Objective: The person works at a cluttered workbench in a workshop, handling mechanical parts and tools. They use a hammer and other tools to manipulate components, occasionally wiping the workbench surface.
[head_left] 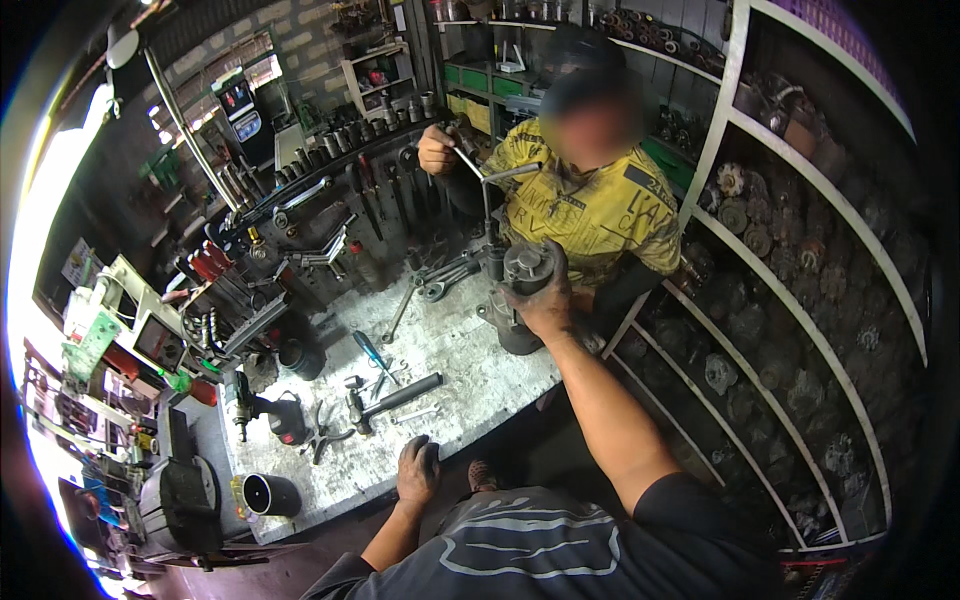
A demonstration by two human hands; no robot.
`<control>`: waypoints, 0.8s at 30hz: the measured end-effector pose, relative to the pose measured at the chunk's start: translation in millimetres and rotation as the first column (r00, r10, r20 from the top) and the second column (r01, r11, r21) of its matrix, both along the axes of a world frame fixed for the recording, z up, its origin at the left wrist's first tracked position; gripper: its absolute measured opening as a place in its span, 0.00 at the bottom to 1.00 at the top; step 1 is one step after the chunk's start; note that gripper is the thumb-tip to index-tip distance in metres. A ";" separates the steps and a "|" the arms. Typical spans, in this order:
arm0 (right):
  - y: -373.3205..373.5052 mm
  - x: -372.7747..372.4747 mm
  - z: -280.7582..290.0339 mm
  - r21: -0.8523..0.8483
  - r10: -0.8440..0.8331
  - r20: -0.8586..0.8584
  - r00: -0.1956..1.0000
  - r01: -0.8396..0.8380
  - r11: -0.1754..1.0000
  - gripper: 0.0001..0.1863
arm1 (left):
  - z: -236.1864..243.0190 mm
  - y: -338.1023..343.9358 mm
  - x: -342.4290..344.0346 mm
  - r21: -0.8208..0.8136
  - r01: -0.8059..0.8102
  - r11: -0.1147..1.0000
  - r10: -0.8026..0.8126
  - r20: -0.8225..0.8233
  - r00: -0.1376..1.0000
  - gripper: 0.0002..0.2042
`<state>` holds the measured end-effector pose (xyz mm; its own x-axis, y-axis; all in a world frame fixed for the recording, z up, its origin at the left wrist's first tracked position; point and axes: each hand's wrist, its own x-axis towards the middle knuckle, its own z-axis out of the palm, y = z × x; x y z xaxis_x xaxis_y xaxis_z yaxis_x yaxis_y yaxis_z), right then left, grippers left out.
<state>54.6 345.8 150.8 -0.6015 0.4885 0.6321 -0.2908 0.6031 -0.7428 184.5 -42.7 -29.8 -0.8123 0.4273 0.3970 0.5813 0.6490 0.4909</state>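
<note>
My right hand (pixel 545 302), its arm stretched out over the far right end of the workbench (pixel 470 405), is wrapped round a dark cylindrical metal part (pixel 527 262). This part stands at a vise-like dark base (pixel 515 335), partly hidden by my hand. Across from me a co-worker in a yellow shirt (pixel 590 205) has a hand (pixel 437 150) on a bright metal bar (pixel 468 160). That bar meets an angled wrench handle (pixel 512 172) reaching down beside the part. My left hand (pixel 418 468) rests curled at the bench's near edge; whatever its fingers enclose is hidden.
On the bench lie a hammer (pixel 405 396), a blue-handled screwdriver (pixel 372 350), pliers (pixel 320 436), several wrenches (pixel 402 312) and a cordless drill (pixel 262 408). A black cup (pixel 272 495) stands near the left corner. Shelves of metal parts (pixel 790 270) rise at right.
</note>
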 end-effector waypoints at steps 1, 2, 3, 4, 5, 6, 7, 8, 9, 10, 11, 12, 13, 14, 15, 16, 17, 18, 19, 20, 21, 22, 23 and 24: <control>-0.3 -0.5 -0.3 0.023 -0.023 -0.022 0.999 0.023 0.999 0.61 | -1.7 1.6 -0.1 -0.014 -0.013 1.000 0.013 -0.006 1.000 0.15; 0.0 -0.4 0.1 0.044 -0.044 -0.020 0.999 0.045 0.998 0.60 | -3.5 2.1 -0.1 -0.021 -0.013 1.000 0.013 -0.004 1.000 0.15; -1.1 -0.6 0.3 0.061 -0.066 -0.006 0.998 0.066 0.996 0.60 | -5.1 2.4 -0.9 -0.039 -0.024 0.999 0.024 -0.002 1.000 0.15; -1.1 0.6 1.2 0.070 -0.061 -0.011 0.998 0.061 0.996 0.60 | -7.0 3.5 -1.1 -0.015 -0.025 1.000 0.025 0.005 1.000 0.15; -2.2 0.7 2.2 0.023 -0.029 -0.008 1.000 0.029 0.999 0.60 | -8.7 3.7 -1.0 -0.001 -0.015 1.000 0.015 0.015 1.000 0.15; -2.5 2.4 3.0 0.049 -0.031 -0.017 0.999 0.032 0.998 0.60 | -10.9 4.3 0.6 0.002 -0.014 1.000 0.014 0.001 1.000 0.16; -3.1 2.7 4.2 0.044 -0.043 0.000 0.999 0.043 0.998 0.60 | -13.0 4.6 2.7 0.005 -0.023 1.000 0.023 -0.008 1.000 0.17; -3.6 4.1 4.8 0.038 -0.028 -0.011 1.000 0.029 0.999 0.60 | -15.5 6.0 5.3 0.000 -0.039 0.999 0.039 -0.010 0.999 0.17; -3.7 4.5 5.8 0.051 -0.038 -0.018 0.999 0.039 0.998 0.60 | -18.1 7.4 8.5 -0.002 -0.064 0.998 0.064 -0.010 0.998 0.18; -4.0 5.3 6.1 0.063 -0.043 -0.011 0.999 0.043 0.997 0.60 | -20.2 8.2 11.3 -0.012 -0.089 0.996 0.089 0.001 0.996 0.19; -3.7 5.5 6.5 0.066 -0.051 0.009 0.999 0.050 0.997 0.59 | -22.1 9.1 13.9 -0.003 -0.101 0.995 0.101 -0.030 0.994 0.19; -3.7 5.5 6.5 0.061 -0.052 0.002 0.999 0.052 0.997 0.59 | -23.6 9.6 15.8 -0.001 -0.111 0.994 0.111 -0.048 0.993 0.19; -3.3 5.4 6.4 0.065 -0.039 -0.009 0.999 0.040 0.997 0.60 | -24.6 10.3 17.1 0.002 -0.118 0.993 0.118 -0.066 0.991 0.19; -3.0 4.9 5.9 0.078 -0.038 -0.022 0.999 0.039 0.996 0.60 | -24.7 10.1 17.3 -0.004 -0.112 0.994 0.112 -0.046 0.993 0.19; -2.4 4.6 5.5 0.089 -0.035 -0.029 0.999 0.037 0.995 0.60 | -24.2 10.2 17.6 0.012 -0.110 0.994 0.110 -0.044 0.993 0.19; -2.0 4.0 5.0 0.100 -0.039 -0.032 0.999 0.042 0.994 0.60 | -22.8 10.1 16.9 0.022 -0.107 0.994 0.108 -0.037 0.994 0.19; -1.5 3.8 4.5 0.112 -0.045 -0.036 0.998 0.049 0.992 0.60 | -20.6 10.3 16.2 0.031 -0.108 0.994 0.109 -0.026 0.994 0.19; -1.1 3.4 4.0 0.122 -0.066 -0.033 0.997 0.069 0.990 0.60 | -17.6 11.0 15.5 0.039 -0.125 0.991 0.126 -0.018 0.992 0.17; -0.7 3.3 3.5 0.135 -0.048 -0.057 0.997 0.056 0.989 0.60 | -14.0 11.7 15.1 0.046 -0.135 0.990 0.135 -0.003 0.991 0.17; -0.2 3.4 3.0 0.145 -0.045 -0.074 0.996 0.055 0.988 0.60 | -9.7 12.2 14.4 0.044 -0.143 0.989 0.142 0.018 0.990 0.16; 0.1 3.3 2.3 0.158 -0.049 -0.091 0.995 0.063 0.986 0.60 | -5.1 12.8 13.1 0.041 -0.154 0.987 0.153 0.034 0.988 0.15; 0.7 3.8 1.5 0.158 -0.055 -0.071 0.996 0.065 0.985 0.61 | -0.5 13.9 11.5 0.056 -0.175 0.983 0.172 0.059 0.983 0.14; 0.9 3.7 0.0 0.164 -0.059 -0.069 0.996 0.070 0.984 0.61 | 3.8 14.5 7.1 0.049 -0.181 0.982 0.177 0.071 0.982 0.14; 1.9 4.5 -1.6 0.170 -0.078 -0.055 0.995 0.086 0.982 0.62 | 7.9 13.8 3.5 0.040 -0.189 0.981 0.185 0.089 0.979 0.14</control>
